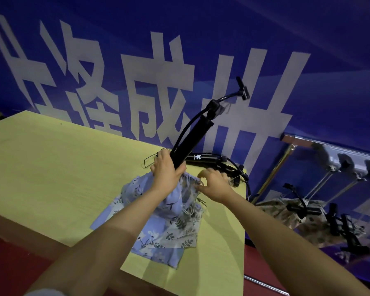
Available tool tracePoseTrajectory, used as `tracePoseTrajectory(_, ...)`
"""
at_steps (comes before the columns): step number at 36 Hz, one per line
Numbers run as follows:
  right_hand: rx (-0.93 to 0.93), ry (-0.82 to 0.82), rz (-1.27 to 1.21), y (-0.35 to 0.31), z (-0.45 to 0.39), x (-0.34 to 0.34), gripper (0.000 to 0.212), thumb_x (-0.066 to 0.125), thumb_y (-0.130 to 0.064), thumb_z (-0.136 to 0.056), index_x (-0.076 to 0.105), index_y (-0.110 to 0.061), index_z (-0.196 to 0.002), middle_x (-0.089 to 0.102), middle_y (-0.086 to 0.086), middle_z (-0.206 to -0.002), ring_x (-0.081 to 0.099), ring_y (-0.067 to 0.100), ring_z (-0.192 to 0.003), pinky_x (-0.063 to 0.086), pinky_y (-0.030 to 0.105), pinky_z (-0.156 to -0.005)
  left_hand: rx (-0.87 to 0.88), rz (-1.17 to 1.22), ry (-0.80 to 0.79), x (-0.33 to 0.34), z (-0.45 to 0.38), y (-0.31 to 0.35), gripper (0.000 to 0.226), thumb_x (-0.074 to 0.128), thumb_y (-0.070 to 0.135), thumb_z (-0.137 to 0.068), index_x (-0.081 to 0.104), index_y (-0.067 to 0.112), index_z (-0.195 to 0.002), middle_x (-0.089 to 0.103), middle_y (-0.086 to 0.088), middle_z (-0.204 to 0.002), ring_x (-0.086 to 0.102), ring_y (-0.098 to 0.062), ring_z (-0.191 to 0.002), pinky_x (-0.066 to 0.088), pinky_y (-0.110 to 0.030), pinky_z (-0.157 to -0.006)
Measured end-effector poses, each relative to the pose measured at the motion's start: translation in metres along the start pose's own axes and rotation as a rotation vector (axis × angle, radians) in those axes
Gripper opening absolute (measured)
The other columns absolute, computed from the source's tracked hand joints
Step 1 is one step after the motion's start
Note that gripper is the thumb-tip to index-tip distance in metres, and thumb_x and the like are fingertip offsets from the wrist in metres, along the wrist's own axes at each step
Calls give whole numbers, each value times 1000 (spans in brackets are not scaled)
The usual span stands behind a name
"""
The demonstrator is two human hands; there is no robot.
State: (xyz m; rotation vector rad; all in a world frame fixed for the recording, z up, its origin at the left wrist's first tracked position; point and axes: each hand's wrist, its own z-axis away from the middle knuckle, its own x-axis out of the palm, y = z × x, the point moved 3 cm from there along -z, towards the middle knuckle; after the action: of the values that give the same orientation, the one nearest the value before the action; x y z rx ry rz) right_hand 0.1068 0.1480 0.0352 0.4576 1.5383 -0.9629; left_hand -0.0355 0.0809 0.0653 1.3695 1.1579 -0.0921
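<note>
A black hand pump (198, 133) with a curved hose stands tilted up out of a blue floral drawstring bag (162, 223) on the yellow table (51, 167). My left hand (166, 169) grips the pump's lower barrel just above the bag's gathered mouth. My right hand (214, 181) pinches the bag's gathered rim and drawstring on the right side. The pump's lower end is hidden inside the bag.
A second black pump (209, 160) lies on the table behind my hands, near the far right corner. A wire hanger (151, 160) lies beside it. The blue banner wall (179, 60) rises behind. More pumps and floral bags (316, 223) lie on the floor at right.
</note>
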Motion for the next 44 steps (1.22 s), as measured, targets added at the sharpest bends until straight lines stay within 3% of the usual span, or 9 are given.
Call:
tracePoseTrajectory(3,27,15,-219,-2,-2,0,22,54,-24,-94,59,-9,-78,61,16,-88,57,31,-86,33,32,-68,9,77,38,-5,2,-1,34,60,23,-87,43,3,-109,45,-12,-109,44,-30,-104,32,-36,-83)
tracePoseTrajectory(6,98,24,-531,-4,-4,-5,23,57,-15,-92,60,7,-84,62,25,-82,53,25,-73,37,32,-64,-19,125,48,-4,4,-7,38,62,19,-86,41,3,-113,45,-14,-114,44,-32,-105,37,-42,-86)
tracePoseTrajectory(12,145,101,-930,-19,-7,-19,19,51,-11,-97,50,-8,-78,47,5,-64,47,18,-57,49,30,-61,-103,219,61,2,11,-26,41,67,14,-83,38,5,-111,44,-11,-112,46,-34,-105,43,-50,-89)
tracePoseTrajectory(16,98,177,-957,-30,-10,-32,10,59,-15,-92,55,-8,-100,48,5,-70,43,18,-58,41,33,-55,-97,285,84,3,14,-35,44,69,9,-79,38,8,-110,40,-3,-105,46,-33,-104,43,-56,-89)
tracePoseTrajectory(21,-18,101,-1135,-47,-13,-53,50,63,-15,-89,43,-21,-135,51,5,-72,56,6,-65,42,20,-61,-77,275,75,8,15,-38,44,68,8,-80,35,15,-108,40,-3,-107,47,-35,-104,44,-55,-88)
tracePoseTrajectory(30,45,275,-1186,-52,-24,-55,26,69,-14,-85,62,-4,-108,67,1,-93,63,4,-82,50,8,-63,23,57,-134,17,6,-34,58,67,13,-82,34,2,-128,36,-16,-130,36,-35,-124,37,-43,-98)
tracePoseTrajectory(33,18,251,-1147,-47,-22,-43,25,71,-11,-83,64,-9,-107,69,-2,-97,66,6,-89,53,20,-80,-1,150,-234,19,3,-34,66,69,15,-82,31,5,-134,32,-15,-132,37,-35,-125,39,-44,-101)
tracePoseTrajectory(39,0,200,-1139,-43,-19,-34,31,71,-13,-83,65,-10,-113,71,5,-101,67,9,-86,54,13,-72,17,404,-341,10,-1,-34,75,61,-6,-79,17,11,-137,24,-8,-135,39,-18,-122,38,-22,-94)
tracePoseTrajectory(44,-34,107,-1104,-45,-23,-42,28,71,-13,-83,67,-18,-111,70,-4,-103,66,2,-91,52,10,-74,72,518,-124,-20,-12,-22,59,41,-11,-88,27,23,-134,40,-1,-114,52,-18,-97,48,-32,-79)
